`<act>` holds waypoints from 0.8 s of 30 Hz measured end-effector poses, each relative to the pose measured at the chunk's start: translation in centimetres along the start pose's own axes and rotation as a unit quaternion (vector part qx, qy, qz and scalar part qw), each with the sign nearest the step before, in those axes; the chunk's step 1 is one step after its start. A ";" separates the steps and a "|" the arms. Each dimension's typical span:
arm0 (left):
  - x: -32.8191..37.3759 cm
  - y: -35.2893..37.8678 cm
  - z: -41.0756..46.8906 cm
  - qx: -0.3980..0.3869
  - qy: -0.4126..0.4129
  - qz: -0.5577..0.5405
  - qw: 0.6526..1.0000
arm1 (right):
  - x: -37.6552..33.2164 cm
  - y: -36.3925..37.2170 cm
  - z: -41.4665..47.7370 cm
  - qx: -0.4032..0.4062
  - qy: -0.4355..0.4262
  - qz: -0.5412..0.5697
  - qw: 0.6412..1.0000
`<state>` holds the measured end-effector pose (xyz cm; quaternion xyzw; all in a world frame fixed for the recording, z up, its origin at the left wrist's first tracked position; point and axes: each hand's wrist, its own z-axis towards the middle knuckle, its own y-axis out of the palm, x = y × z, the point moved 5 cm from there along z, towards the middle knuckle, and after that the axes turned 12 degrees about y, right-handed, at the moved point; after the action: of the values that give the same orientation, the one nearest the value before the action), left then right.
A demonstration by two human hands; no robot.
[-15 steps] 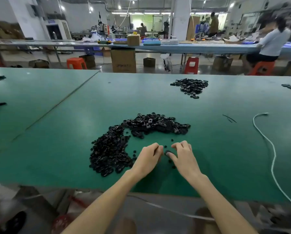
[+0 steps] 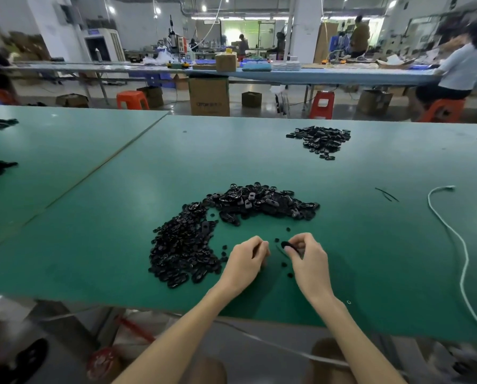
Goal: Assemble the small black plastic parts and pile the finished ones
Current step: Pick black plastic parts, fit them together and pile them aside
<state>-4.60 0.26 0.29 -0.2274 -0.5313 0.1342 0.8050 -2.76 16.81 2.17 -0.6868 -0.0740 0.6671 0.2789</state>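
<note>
One black part (image 2: pixel 288 245) is pinched in our right hand (image 2: pixel 309 259), low over the green table (image 2: pixel 93 217) at six o'clock. Our left hand (image 2: pixel 248 259) curls beside it, and we cannot tell whether it holds anything. A loose pinch could let the part spring into the big heap (image 2: pixel 259 203) at twelve o'clock, and our wrists could sweep the loose bits (image 2: pixel 284 264) off the near edge. The smaller pile (image 2: pixel 320 139) at one o'clock, probably finished ones, lies beyond that heap, so we must reach over it. A white cord (image 2: pixel 464 259) trails at three o'clock, well apart.
</note>
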 end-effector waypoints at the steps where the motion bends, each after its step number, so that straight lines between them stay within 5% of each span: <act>1: 0.1 0.1 0.0 -0.003 0.003 0.006 1.000 | -0.1 0.2 -0.7 -0.011 -0.005 0.020 1.000; 6: 0.3 0.1 0.4 -0.032 -0.013 0.040 0.999 | 0.1 2.5 -3.6 -0.110 -0.003 0.124 0.986; 11: 0.6 -1.3 0.5 -0.042 -0.007 0.047 0.998 | 1.1 2.0 -3.0 -0.089 0.038 0.149 0.984; 19: -1.0 -7.8 1.9 0.078 0.006 0.194 0.978 | 1.0 1.0 -0.7 -0.058 0.075 0.140 0.986; 24: -2.4 -9.6 4.2 0.021 -0.001 0.290 0.957 | 1.6 -0.9 1.6 -0.001 0.107 0.180 0.978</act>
<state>-9.68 -8.16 4.67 -0.3549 -0.4402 0.3733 0.7354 -3.93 18.82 1.26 -0.7566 0.0804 0.6290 0.1598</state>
